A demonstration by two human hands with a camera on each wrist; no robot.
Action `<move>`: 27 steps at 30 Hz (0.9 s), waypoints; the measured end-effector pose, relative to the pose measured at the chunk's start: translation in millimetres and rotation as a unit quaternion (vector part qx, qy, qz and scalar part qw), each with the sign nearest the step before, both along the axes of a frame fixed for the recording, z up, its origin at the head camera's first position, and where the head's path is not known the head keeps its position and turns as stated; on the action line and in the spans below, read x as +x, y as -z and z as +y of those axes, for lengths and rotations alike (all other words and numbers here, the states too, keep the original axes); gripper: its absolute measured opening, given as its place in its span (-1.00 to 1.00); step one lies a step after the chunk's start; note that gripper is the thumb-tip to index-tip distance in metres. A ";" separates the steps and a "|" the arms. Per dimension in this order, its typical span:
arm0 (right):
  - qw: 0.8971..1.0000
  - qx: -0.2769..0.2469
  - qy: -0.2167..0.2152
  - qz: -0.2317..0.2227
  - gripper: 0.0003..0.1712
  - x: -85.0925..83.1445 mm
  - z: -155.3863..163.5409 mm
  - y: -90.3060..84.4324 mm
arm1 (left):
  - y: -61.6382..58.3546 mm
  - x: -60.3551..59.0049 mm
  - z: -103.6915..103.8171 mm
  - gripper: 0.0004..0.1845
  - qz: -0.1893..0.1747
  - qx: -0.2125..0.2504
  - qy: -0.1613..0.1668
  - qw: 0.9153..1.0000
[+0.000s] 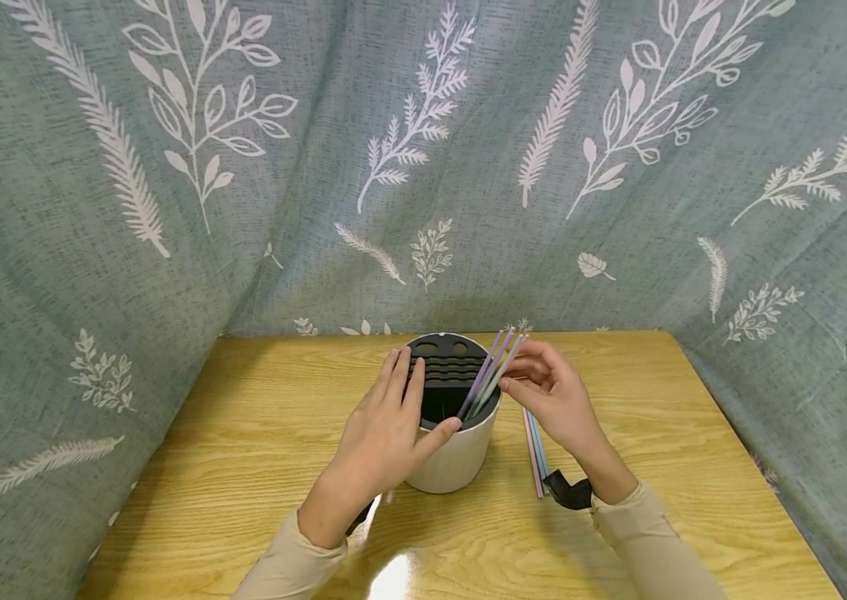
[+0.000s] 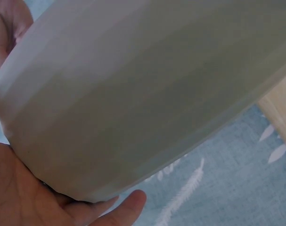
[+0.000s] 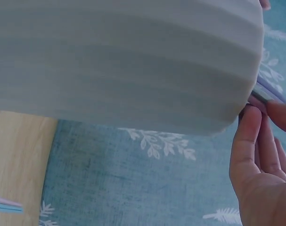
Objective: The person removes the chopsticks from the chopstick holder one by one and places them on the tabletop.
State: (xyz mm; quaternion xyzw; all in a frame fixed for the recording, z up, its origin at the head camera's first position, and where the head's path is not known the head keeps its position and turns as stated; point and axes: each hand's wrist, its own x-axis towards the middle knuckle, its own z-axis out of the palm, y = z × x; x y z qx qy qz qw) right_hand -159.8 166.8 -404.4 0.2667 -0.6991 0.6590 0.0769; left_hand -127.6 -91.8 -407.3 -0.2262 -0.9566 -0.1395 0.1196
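Note:
A white ribbed round holder [image 1: 448, 463] with a black slotted top [image 1: 444, 367] stands upright on the table. My left hand [image 1: 386, 425] rests over its left rim with fairly straight fingers across the black top and the thumb along the near rim. Thin pastel sticks [image 1: 489, 375], purple, pink and pale green, lean to the right in the large front opening, their lower ends hidden inside. My right hand [image 1: 554, 396] pinches them between thumb and fingers just at the right rim. In the right wrist view the fingertips [image 3: 250, 120] and the sticks [image 3: 270, 92] show at the holder's mouth.
Pink and blue sticks [image 1: 534, 454] lie on the wooden table [image 1: 258, 467] to the right of the holder, beneath my right wrist. A patterned blue-green cloth [image 1: 423, 250] hangs behind the table and along both sides.

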 end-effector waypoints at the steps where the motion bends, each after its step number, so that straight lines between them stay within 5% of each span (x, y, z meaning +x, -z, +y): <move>1: 1.000 -0.003 -0.002 -0.001 -0.53 0.0 -0.5 0.6 | 0.0 -0.1 0.2 0.00 0.001 0.000 0.000 1.000; 10: 0.999 -0.038 0.000 0.018 -0.53 -3.6 -1.7 -0.1 | 0.5 0.0 1.0 0.00 0.000 0.002 0.000 1.000; 16: 0.990 -0.120 0.016 0.070 -0.55 -10.4 2.1 -33.0 | 0.3 0.1 0.8 0.00 0.002 -0.002 0.001 1.000; 22: 0.956 -0.274 0.003 0.108 -0.56 -12.2 17.0 -75.2 | -0.5 0.7 0.9 0.00 0.004 -0.001 0.003 1.000; 27: 0.926 -0.364 0.023 0.100 -0.58 -9.1 36.4 -89.6 | -1.3 0.8 1.0 0.00 0.000 -0.004 0.002 1.000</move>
